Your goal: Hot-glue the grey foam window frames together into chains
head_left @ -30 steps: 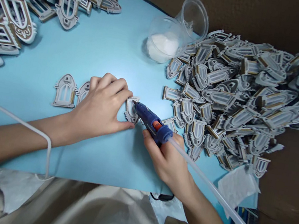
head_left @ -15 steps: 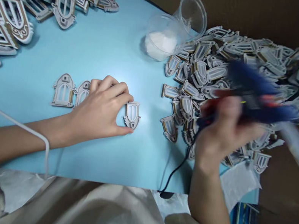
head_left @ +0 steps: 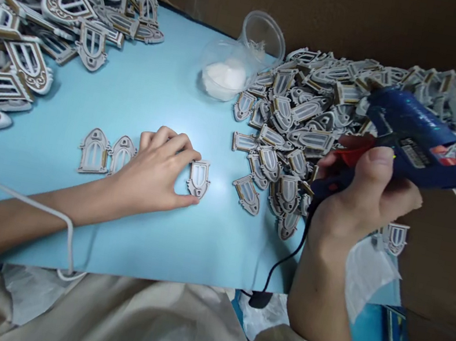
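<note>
Hidden: Your left hand (head_left: 153, 166) covers the table just beside the small arched window frame (head_left: 199, 178). The gun's nozzle is hard to make out against the pile of small frames (head_left: 303, 119), and your fingers are partly hidden behind the grip of the blue hot glue gun (head_left: 411, 132). You cannot tell whether any glue lies on the frame.

Edges: The larger arched frames (head_left: 67, 7) run off the top left of the view. The blue table (head_left: 172, 84) ends in a straight front edge above your beige sleeve (head_left: 117, 321), and a cardboard wall (head_left: 326, 11) stands along its far side.

Open room: Bare blue table lies between your left hand and the small pile, and more lies below the frame.

Left hand: It is arched and half open, with the fingertips and thumb touching the frame from either side.

Right hand: It is closed around the gun's grip, raised above the table's right part, with the thumb along the gun's side and a black cord (head_left: 286, 263) hanging below.

Frame: It stands upright on the table, well apart from the two frames (head_left: 101, 152) to the left of your hand.
</note>
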{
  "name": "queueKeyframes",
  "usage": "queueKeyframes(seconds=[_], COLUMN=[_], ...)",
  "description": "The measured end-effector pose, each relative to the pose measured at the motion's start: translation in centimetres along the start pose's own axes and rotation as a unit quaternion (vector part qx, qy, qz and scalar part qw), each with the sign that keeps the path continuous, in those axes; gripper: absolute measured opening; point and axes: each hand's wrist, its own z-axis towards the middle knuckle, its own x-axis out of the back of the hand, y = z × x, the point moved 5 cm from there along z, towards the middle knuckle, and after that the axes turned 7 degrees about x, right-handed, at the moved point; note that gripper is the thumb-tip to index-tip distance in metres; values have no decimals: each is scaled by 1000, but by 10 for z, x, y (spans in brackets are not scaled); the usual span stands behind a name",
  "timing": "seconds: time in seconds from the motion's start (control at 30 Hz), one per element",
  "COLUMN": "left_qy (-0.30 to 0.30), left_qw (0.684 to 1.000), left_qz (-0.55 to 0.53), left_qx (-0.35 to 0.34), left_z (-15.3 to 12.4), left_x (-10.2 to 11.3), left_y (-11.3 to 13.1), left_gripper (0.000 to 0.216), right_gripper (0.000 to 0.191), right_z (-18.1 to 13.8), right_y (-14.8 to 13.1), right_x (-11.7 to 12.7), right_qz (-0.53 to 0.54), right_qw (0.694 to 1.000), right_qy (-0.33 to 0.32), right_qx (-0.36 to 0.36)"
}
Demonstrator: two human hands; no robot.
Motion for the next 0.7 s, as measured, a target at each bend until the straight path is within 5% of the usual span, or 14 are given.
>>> queueKeyframes(seconds=[0.2, 0.3, 0.43, 0.7], left_qy=[-12, 31, -5, 18], left_qw=[1000, 999, 999, 999], left_qz=[1, 15, 23, 9], left_qx=[-11, -30, -38, -47], left_z=[6, -8, -28, -24], left_x=[23, 46, 51, 30], left_y=[-15, -44, -70, -41], left_gripper=[92, 81, 66, 49], right_gripper=[32, 30, 29, 28], right_z=[-3, -4, -6, -22], right_y=[1, 1, -1, -12], right_x=[7, 10, 12, 4], right_qz=[10, 26, 22, 25], right_qw=[1000, 999, 999, 998], right_qy=[4, 10, 10, -43], right_qx=[-24, -34, -32, -40])
